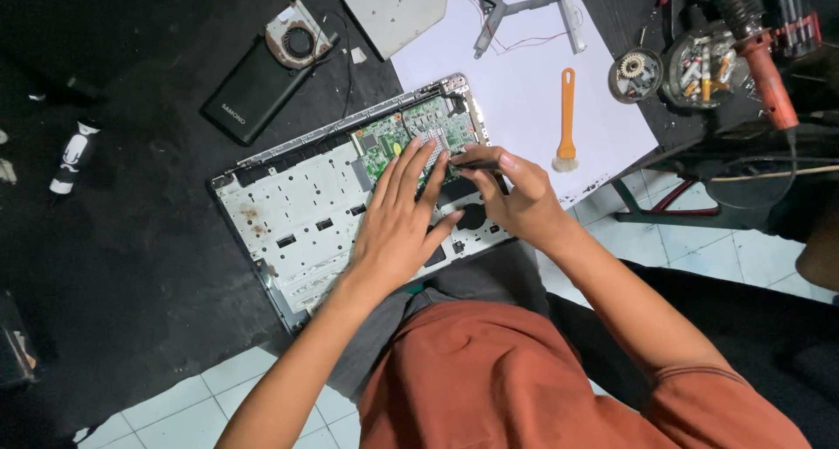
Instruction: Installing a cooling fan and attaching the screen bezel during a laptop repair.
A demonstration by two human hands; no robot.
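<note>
The green circuit board [411, 134] sits at the far right corner of the opened laptop chassis [297, 213]. The left hand [398, 222] rests flat, fingers spread, on its near edge; the right hand [516, 191] pinches a thin dark tool [476, 163] (tip pointing left) just beside them.

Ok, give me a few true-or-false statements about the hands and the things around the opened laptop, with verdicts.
1. The left hand rests flat on the green circuit board. True.
2. The right hand is empty. False: it grips a dark slim tool.
3. The orange-handled brush lies on white paper. True.
4. The cooling fan sits inside the laptop chassis. False: it lies apart, above a black slab.
</note>
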